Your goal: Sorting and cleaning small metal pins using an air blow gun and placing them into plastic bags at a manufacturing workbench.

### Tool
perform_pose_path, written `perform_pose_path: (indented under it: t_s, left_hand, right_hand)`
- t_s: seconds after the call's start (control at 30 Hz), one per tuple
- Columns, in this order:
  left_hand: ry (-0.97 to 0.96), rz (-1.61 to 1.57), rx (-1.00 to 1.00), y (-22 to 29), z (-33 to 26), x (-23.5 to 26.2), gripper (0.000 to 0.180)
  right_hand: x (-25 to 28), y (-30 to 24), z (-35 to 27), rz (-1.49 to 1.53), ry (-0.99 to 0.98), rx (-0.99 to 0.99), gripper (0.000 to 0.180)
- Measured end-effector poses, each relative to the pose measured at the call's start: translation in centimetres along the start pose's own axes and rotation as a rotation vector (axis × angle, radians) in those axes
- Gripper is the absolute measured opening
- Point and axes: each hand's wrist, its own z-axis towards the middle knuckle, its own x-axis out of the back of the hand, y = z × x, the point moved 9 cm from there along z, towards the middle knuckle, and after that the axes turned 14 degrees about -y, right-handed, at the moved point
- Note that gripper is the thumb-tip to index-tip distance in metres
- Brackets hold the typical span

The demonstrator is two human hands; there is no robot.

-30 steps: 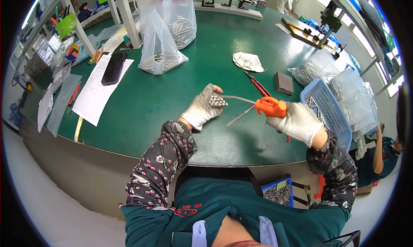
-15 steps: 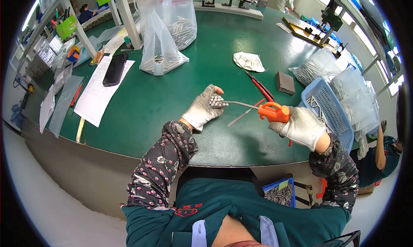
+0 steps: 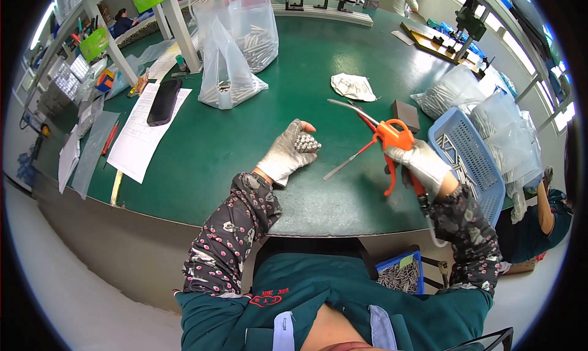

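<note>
1. Two gloved hands are at work over the green worktop: the left hand is wrapped round a bundle of metal pins, and the right hand is clasped about an orange air gun.
2. The bundle sits at the finger side of the left hand, its round ends facing right, toward the right hand; the pins' long axis runs back into the palm, where the glove hides the rest.
3. The right hand is well apart from the bundle, to its right and slightly nearer the person's body.
4. The gun's thin nozzle slants left and away from the body. Its tip lies beyond the pin ends and a little to their right, apart and not aimed straight at them; the height between cannot be told.
5. Below the gun, a thin metal blade lies slantwise, between the two hands.
</note>
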Motion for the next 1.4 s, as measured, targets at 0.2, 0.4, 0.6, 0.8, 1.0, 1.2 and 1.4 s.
perform_pose_path:
  t_s: [0.2, 0.4, 0.6, 0.8, 1.0, 1.2, 1.4]
  left_hand:
    - [0.015, -0.008, -0.002, 0.5, -0.2, 0.0, 0.049]
    - [0.055, 0.104, -0.009, 1.3, -0.5, 0.1, 0.054]
    - [0.051, 0.168, -0.011, 1.6, -0.5, 0.1, 0.058]
    - [0.004, -0.014, -0.038, -0.4, 0.3, -0.1, 0.063]
    - [0.007, 0.061, -0.293, 1.7, 0.1, -0.6, 0.043]
    - [0.059, -0.198, -0.153, -0.7, 0.5, 0.2, 0.090]
    - [0.061, 0.084, -0.138, -0.2, 0.3, 0.4, 0.100]
  right_hand:
    - [0.3, 2.5, 4.2, -0.117, 0.185, 0.016, 0.043]
    - [0.8, -0.3, 3.3, -0.762, 0.506, 0.085, 0.050]
    - [-2.5, -6.5, 0.6, -0.840, 0.612, 0.539, 0.015]
    - [-8.1, -11.1, 1.6, -0.840, 0.421, 0.840, 0.014]
    - [-10.4, -12.0, 3.6, -0.886, 0.368, 0.885, 0.020]
    - [-11.1, -11.9, 4.3, -1.046, 0.456, 0.766, 0.019]
    - [-11.6, -11.6, 4.4, -1.066, 0.401, 0.922, 0.018]
